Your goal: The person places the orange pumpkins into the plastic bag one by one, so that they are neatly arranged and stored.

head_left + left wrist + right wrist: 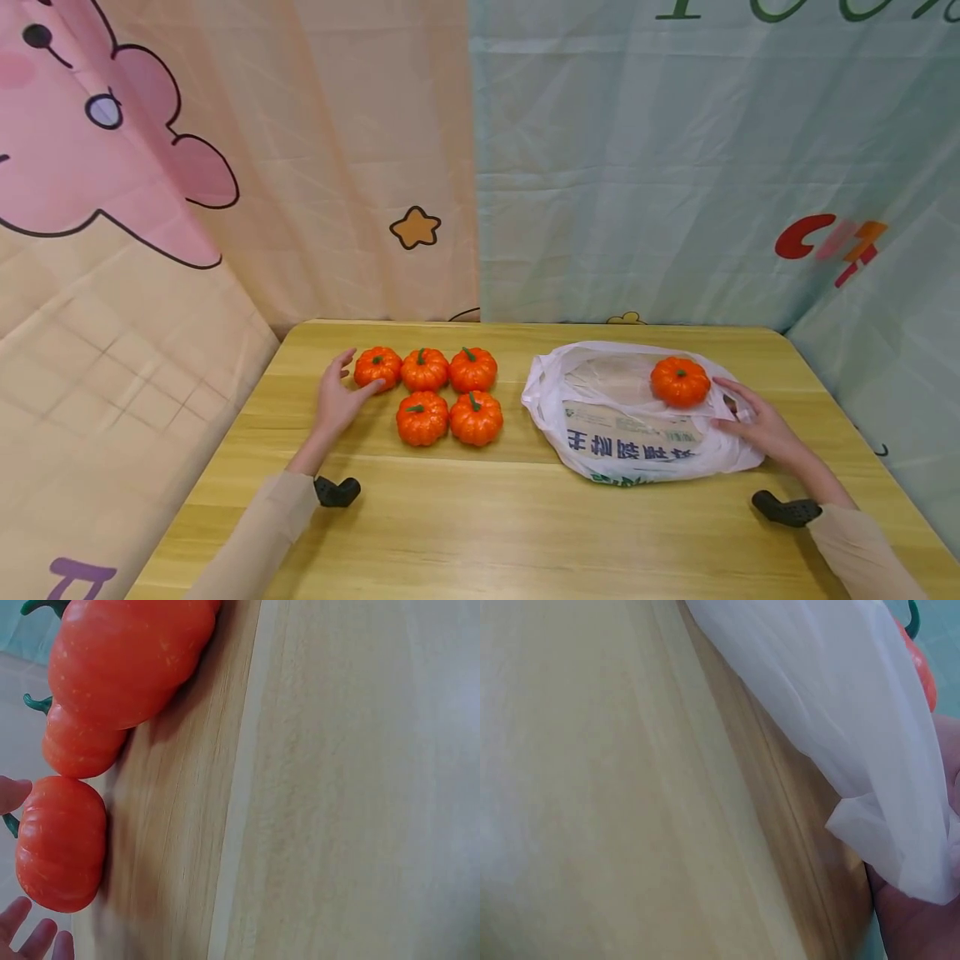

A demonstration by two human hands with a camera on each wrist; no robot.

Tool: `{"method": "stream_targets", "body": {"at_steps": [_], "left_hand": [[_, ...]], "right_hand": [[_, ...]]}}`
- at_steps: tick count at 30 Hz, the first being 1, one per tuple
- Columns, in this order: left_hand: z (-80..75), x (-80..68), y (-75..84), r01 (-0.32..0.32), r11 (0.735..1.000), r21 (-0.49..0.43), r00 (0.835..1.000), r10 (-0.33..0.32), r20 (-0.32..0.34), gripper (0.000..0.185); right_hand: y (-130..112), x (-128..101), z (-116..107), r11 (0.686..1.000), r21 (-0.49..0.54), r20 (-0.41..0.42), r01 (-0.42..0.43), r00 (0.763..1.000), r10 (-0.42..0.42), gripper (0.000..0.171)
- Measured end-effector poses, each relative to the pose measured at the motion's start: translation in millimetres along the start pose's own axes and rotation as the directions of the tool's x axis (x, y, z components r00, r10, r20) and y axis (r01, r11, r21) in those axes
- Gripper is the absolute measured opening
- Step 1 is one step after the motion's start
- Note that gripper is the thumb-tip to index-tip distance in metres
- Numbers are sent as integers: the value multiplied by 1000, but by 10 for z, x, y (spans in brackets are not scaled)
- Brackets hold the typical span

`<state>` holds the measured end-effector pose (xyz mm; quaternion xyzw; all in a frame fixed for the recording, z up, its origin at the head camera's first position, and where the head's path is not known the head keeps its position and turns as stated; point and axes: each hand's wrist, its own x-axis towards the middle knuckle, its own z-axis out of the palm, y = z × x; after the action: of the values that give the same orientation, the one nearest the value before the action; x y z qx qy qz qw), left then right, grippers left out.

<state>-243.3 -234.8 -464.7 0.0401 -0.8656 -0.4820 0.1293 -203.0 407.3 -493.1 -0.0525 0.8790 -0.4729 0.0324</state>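
Observation:
Five small orange pumpkins sit in two rows on the wooden table (480,517). My left hand (341,392) lies open beside the leftmost pumpkin (377,367), thumb touching its front and fingers spread behind it. The left wrist view shows that pumpkin (60,844) between my thumb tip and my fingers (30,937). A sixth pumpkin (679,381) rests on a flattened white plastic bag (630,433) at the right. My right hand (750,412) rests on the bag's right edge with straight fingers, just right of that pumpkin. In the right wrist view the bag (840,697) drapes over my palm (915,922).
The other four pumpkins (448,392) are packed close to the right of my left hand. Printed fabric curtains (600,208) wall in the table at the back and both sides. The front half of the table is bare wood.

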Motion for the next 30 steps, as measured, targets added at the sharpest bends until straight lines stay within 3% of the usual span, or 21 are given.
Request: {"method": "stream_targets", "body": {"at_steps": [6,17,30], "left_hand": [[53,75,-36,37,999,34,997,-39,61,80],[98,175,-99,59,996,67,992,-66,104,81],[129,148,-79,69,995,69,993,-75,88,80]], "right_hand": [[-15,-6,-11,1000,10,5,-4,1000,4,75],[-31,-14,-12,1000,9,8,-1,1000,0,75],[-27,-10,-10,1000,21,16,-9,1000,8,75]]}}
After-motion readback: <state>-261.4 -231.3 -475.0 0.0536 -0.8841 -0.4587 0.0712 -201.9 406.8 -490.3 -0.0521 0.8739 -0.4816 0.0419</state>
